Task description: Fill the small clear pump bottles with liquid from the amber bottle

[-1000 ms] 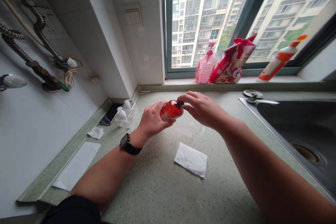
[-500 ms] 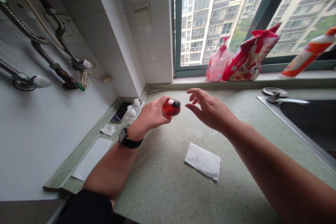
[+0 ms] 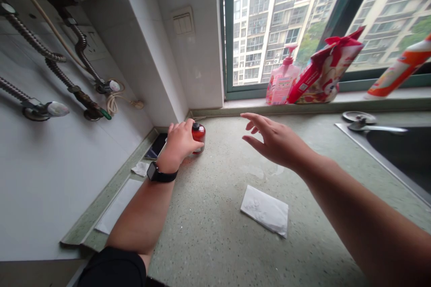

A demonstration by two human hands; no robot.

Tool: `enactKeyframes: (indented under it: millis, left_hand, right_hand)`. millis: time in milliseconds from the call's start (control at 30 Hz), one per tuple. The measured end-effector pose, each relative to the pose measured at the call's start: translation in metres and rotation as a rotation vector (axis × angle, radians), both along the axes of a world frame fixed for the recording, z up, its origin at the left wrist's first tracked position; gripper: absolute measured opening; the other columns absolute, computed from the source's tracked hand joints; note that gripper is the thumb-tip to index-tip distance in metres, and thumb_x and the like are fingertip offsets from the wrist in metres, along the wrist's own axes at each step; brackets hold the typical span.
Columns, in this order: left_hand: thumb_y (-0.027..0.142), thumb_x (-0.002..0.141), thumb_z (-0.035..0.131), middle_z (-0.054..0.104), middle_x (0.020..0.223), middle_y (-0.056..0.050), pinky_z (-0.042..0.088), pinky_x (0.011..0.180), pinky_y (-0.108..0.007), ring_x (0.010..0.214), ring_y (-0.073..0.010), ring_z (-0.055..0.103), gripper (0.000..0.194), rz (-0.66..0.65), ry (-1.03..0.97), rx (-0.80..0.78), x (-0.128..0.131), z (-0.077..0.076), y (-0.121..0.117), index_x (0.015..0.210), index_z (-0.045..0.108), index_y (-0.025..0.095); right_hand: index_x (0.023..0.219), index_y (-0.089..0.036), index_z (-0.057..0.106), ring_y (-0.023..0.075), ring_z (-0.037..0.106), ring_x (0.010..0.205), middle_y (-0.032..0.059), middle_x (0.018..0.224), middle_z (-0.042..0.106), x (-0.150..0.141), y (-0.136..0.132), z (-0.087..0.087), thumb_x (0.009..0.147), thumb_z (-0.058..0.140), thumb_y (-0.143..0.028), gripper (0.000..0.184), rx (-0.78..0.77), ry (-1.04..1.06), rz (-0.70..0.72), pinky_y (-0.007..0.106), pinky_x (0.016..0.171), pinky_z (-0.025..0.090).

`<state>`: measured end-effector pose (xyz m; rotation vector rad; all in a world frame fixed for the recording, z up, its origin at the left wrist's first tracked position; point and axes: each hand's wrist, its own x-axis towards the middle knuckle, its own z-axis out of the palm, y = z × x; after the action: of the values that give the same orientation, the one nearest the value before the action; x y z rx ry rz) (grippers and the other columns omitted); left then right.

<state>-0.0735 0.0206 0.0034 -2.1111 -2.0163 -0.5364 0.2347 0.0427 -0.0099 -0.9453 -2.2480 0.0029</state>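
My left hand [image 3: 181, 142], with a black watch on its wrist, is wrapped round a small red bottle with a black cap [image 3: 199, 136]. The bottle stands upright at the back left of the counter, its left side hidden by my fingers. My right hand [image 3: 266, 136] hovers over the counter to the right, fingers curved and apart, holding nothing. Below and between the hands lies a folded white paper towel [image 3: 265, 210].
Beyond my left hand lie a phone [image 3: 156, 147], a crumpled tissue [image 3: 140, 168] and a white sheet [image 3: 119, 204]. A sink [image 3: 400, 152] is at right. On the sill stand a pink pump bottle [image 3: 282, 83], a red bag [image 3: 325, 74] and an orange-white bottle [image 3: 399, 71].
My left hand has carried the red bottle left and down to the counter, and the bottle has gone from tilted to upright. My right hand stays nearly in place.
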Motion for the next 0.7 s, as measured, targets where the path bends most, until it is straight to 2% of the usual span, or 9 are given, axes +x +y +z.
enactKeyframes:
  millis: [167, 300, 433, 700]
  left_hand:
    - [0.047, 0.071, 0.096, 0.080, 0.112, -0.011, 0.030, 0.126, -0.074, 0.119, -0.0420, 0.068, 0.063, 0.047, 0.022, 0.000, -0.001, -0.005, 0.002, 0.121, 0.063, 0.026]
    - [0.051, 0.071, 0.096, 0.080, 0.113, -0.015, 0.024, 0.127, -0.079, 0.124, -0.0454, 0.067, 0.064, 0.081, 0.050, -0.042, 0.000, -0.006, 0.003, 0.120, 0.065, 0.023]
    - [0.054, 0.074, 0.094, 0.080, 0.116, -0.017, 0.023, 0.127, -0.079, 0.126, -0.0468, 0.066, 0.063, 0.108, 0.061, -0.070, 0.001, -0.007, 0.003, 0.119, 0.065, 0.022]
    - [0.052, 0.080, 0.090, 0.074, 0.131, -0.018, 0.027, 0.131, -0.069, 0.131, -0.0427, 0.064, 0.065, 0.110, 0.105, -0.039, -0.001, -0.011, 0.005, 0.129, 0.062, 0.020]
  right_hand:
    - [0.154, -0.019, 0.055, 0.0278, 0.077, 0.095, 0.0136, 0.117, 0.079, 0.002, 0.002, 0.002, 0.104, 0.059, -0.041, 0.055, -0.013, -0.004, 0.003, 0.044, 0.082, 0.063]
    - [0.155, -0.020, 0.054, 0.0274, 0.078, 0.095, 0.0130, 0.117, 0.079, 0.005, 0.003, 0.002, 0.104, 0.060, -0.042, 0.056, -0.019, -0.011, 0.011, 0.045, 0.084, 0.063]
    - [0.157, -0.022, 0.053, 0.0278, 0.078, 0.097, 0.0127, 0.119, 0.080, 0.007, 0.004, 0.002, 0.104, 0.060, -0.043, 0.057, -0.031, -0.028, 0.007, 0.046, 0.085, 0.063]
    - [0.156, -0.024, 0.056, 0.0278, 0.079, 0.100, 0.0115, 0.119, 0.081, 0.011, 0.005, 0.004, 0.104, 0.061, -0.043, 0.056, -0.071, -0.060, -0.010, 0.046, 0.087, 0.064]
